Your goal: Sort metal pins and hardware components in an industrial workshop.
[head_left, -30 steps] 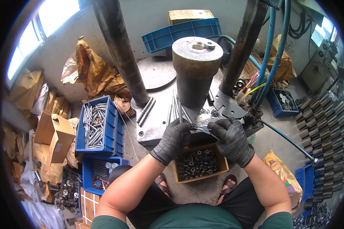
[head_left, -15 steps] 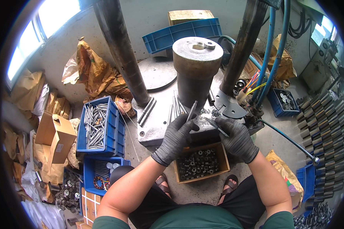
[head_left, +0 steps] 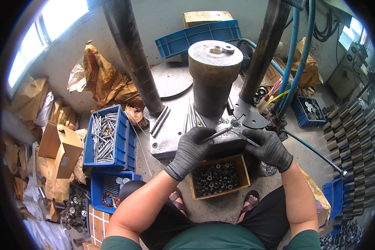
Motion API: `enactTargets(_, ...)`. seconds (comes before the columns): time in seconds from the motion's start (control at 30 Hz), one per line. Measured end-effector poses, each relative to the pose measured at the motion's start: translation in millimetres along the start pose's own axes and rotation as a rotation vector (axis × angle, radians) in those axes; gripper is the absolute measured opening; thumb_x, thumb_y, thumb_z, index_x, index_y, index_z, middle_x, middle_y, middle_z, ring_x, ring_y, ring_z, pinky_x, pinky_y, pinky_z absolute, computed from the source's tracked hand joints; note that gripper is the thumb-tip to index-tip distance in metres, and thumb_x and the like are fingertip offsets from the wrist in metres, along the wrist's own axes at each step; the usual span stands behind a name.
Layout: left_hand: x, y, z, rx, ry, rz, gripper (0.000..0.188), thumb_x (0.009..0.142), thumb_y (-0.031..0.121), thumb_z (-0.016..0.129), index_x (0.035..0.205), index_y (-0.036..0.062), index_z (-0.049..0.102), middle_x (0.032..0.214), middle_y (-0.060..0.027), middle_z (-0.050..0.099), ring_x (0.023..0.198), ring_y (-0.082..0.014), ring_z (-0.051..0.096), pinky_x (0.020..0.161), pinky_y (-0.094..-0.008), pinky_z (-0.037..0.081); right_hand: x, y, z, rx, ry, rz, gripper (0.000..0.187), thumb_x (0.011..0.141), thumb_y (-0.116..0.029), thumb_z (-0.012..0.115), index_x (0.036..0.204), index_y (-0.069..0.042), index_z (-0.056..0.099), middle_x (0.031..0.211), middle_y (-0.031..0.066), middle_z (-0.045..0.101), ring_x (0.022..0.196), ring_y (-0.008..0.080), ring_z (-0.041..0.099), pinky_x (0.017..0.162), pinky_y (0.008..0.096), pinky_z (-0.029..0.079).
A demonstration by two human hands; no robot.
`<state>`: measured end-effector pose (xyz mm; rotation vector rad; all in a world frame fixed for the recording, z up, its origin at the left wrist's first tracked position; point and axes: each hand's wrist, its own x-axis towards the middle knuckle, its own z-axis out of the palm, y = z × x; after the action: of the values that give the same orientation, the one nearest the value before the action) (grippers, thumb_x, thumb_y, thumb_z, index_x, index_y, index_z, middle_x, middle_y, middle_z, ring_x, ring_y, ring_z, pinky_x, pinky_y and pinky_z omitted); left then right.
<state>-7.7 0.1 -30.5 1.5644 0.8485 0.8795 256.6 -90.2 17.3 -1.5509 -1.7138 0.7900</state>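
My gloved left hand [head_left: 190, 151] grips a metal shaft [head_left: 219, 133], slanting up to the right over the front edge of the press table [head_left: 171, 141]. In my gloved right hand [head_left: 271, 149] is a slim pointed metal tool [head_left: 248, 139], possibly tweezers. Its tip is close to the shaft's far end; whether they touch I cannot tell. Just beyond lies a small heap of tiny metal pieces [head_left: 234, 122]. Several more shafts [head_left: 191, 116] lie left of the thick steel column [head_left: 214, 79]. Below my hands stands a box [head_left: 221, 193] of small dark ringed parts.
Blue bins with metal shafts [head_left: 104, 139] stand on the left, by an open carton [head_left: 62, 150]. Two dark pillars [head_left: 133, 58] rise from the press. Blue hoses [head_left: 300, 62] hang at the right, and stacked metal cylinders [head_left: 354, 154] line the right side.
The shaft in my left hand has tipped from steeply raised to a low slant toward the right. My right hand has shifted right, bringing the tool's tip close to the shaft's end.
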Motion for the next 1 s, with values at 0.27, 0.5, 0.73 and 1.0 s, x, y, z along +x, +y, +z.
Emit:
enactTargets(0.27,-3.1,-1.2,0.9,-0.071,-0.157,0.028,0.032,0.1,0.016,0.067,0.128,0.0007,0.066,0.11,-0.0061,0.071,0.099,-0.0111,0.064,0.089,-0.0278,0.055,-1.1,-12.0,2.5,0.134,-0.195,0.064,0.041,0.088,-0.002,0.072,0.128,0.001,0.068,0.114,0.0125,0.076,0.105,0.0144,0.07,0.095,0.0312,0.056)
enactTargets(0.5,-3.5,0.7,3.7,-0.388,-0.188,-0.045,0.035,0.1,0.014,0.057,0.131,-0.0012,0.063,0.115,-0.0086,0.071,0.1,-0.0131,0.066,0.089,-0.0278,0.056,-0.1,-23.0,13.3,0.061,-0.299,-0.059,0.049,0.09,-0.005,0.075,0.137,-0.001,0.062,0.121,0.011,0.074,0.111,0.0143,0.066,0.099,0.0328,0.053)
enactTargets(0.73,-3.6,6.5,-0.3,-0.355,-0.2,-0.11,0.041,0.092,0.007,0.052,0.13,-0.0028,0.063,0.115,-0.0115,0.071,0.101,-0.0156,0.067,0.092,-0.0284,0.056,0.3,-20.9,20.1,0.158,-0.305,0.003,0.046,0.091,-0.009,0.076,0.135,-0.002,0.064,0.121,0.0131,0.074,0.112,0.0165,0.068,0.1,0.0337,0.053)
enactTargets(1.0,-3.1,13.3,2.6,-0.432,-0.197,-0.113,0.046,0.086,0.004,0.047,0.129,-0.0053,0.062,0.116,-0.0175,0.072,0.105,-0.0223,0.07,0.094,-0.0319,0.056,0.7,-18.7,25.8,0.005,-0.264,-0.091,0.046,0.09,-0.013,0.077,0.133,-0.005,0.066,0.119,0.014,0.075,0.111,0.0188,0.07,0.098,0.0344,0.053)
